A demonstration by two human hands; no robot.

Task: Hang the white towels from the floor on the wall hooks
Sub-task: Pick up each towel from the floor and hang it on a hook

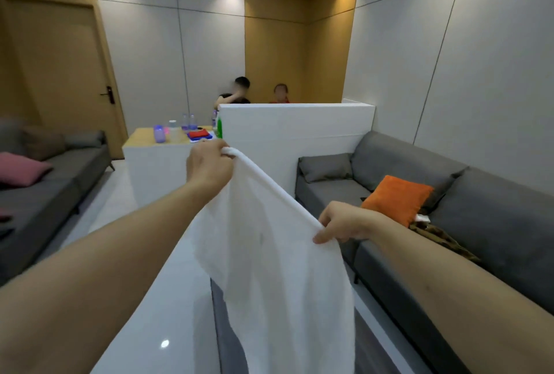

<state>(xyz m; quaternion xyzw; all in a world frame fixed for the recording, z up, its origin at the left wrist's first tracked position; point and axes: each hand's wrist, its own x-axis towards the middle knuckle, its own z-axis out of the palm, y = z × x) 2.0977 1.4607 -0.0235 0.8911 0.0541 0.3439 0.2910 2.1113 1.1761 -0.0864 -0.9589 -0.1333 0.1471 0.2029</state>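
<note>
**Towel held up by two corners**

Gripping one upper corner of the white towel (pixel 269 253) in the left hand (pixel 208 163), raised farther out; pinching the other corner in the right hand (pixel 344 222), nearer and lower; hanging spread between both, above the pale floor (pixel 144 298); flanking at right, a grey sofa (pixel 479 208) with orange cushion (pixel 397 198).

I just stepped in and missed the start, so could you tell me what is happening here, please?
A person is holding a white towel up by its top edge, the left hand gripping one corner and the right hand pinching the other. The towel hangs spread out between both hands, in front of a white partition and beside a grey sofa. No wall hooks are in view, so it is not yet hung.
</note>
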